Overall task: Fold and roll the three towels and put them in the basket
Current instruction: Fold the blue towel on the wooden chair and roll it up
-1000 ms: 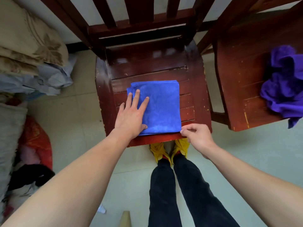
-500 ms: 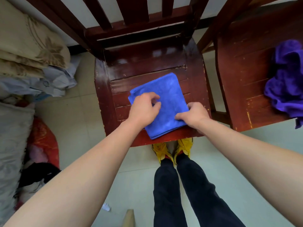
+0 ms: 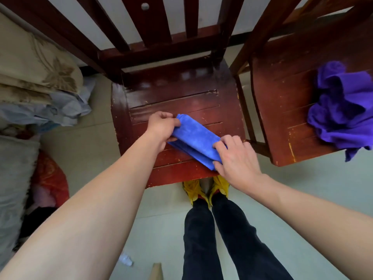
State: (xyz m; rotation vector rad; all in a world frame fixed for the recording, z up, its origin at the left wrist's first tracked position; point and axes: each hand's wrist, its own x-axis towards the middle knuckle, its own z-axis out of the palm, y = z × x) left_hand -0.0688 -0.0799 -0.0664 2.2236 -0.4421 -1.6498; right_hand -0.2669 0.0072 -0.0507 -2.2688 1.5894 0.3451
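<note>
A blue towel (image 3: 196, 139) lies on the seat of a dark red wooden chair (image 3: 171, 102), folded over into a long narrow strip that runs diagonally from upper left to lower right. My left hand (image 3: 161, 128) pinches its upper-left end. My right hand (image 3: 235, 155) grips its lower-right end near the seat's front edge. A crumpled purple towel (image 3: 343, 110) sits on a second wooden chair (image 3: 282, 110) to the right. No basket is in view.
Folded beige bedding (image 3: 34, 71) and pale cloth are piled at the left, with red and dark fabric (image 3: 48, 182) on the floor below. My legs and yellow shoes (image 3: 205, 188) stand just in front of the chair. Pale tiled floor lies around.
The flat blue square has been turned diagonally and folded over into a narrow strip. My left hand went from pressing flat to pinching one end, and my right hand took the other end.
</note>
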